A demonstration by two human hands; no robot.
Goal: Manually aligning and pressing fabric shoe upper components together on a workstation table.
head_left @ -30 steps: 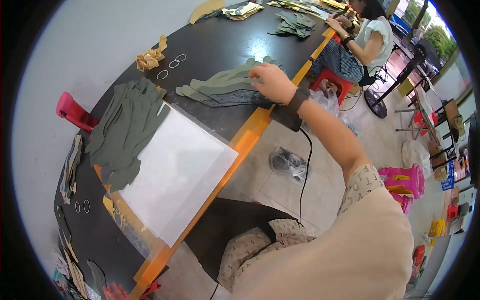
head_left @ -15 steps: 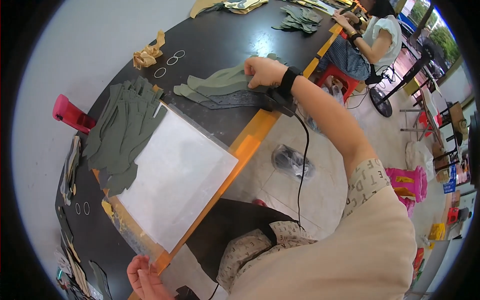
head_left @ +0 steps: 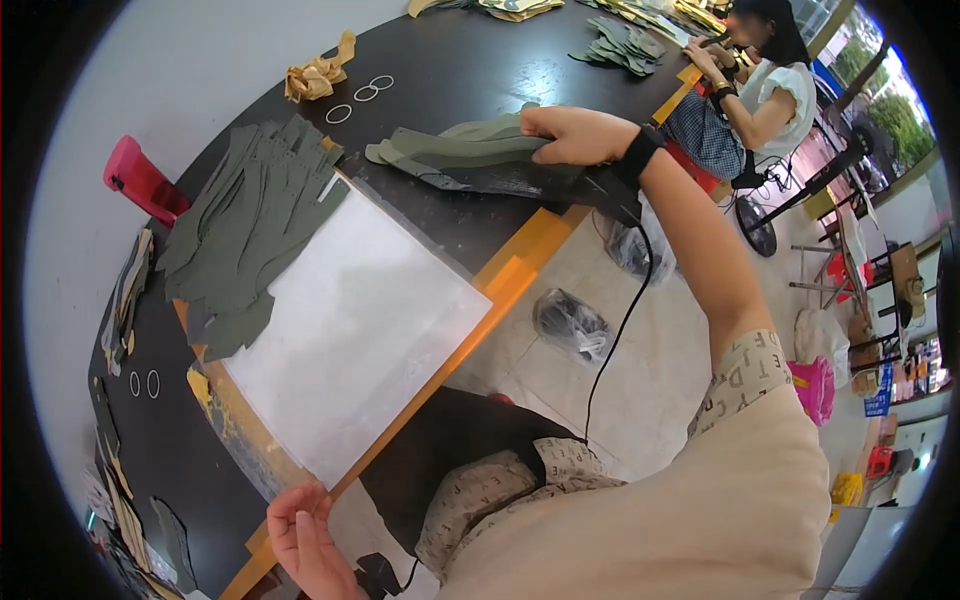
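Note:
My right hand [head_left: 580, 135] is closed at the right end of a fanned stack of long, wavy grey-green cut pieces [head_left: 455, 155] on the dark table. Its fingers bend down around the edge of the stack; the fingertips are partly hidden. Nearer to me lies a white sheet-covered board [head_left: 355, 320]. A large overlapping spread of similar dark green pieces [head_left: 240, 230] covers its far left side. At the board's near corner hovers my left hand [head_left: 308, 540], palm up with fingers curled in and nothing visible in them.
The dark table [head_left: 440, 80] has an orange-taped front edge [head_left: 520, 255]. A red holder [head_left: 145, 180], crumpled tan paper [head_left: 318, 72] and several white rings [head_left: 340, 114] lie about. A seated person [head_left: 770, 110] works at the far right. A black cable [head_left: 625, 335] hangs beside my right arm.
My right hand has shifted to the right along the stack of green pieces, and the stack now looks narrower. My left hand has risen slightly beside the board's corner. The view has tilted a little.

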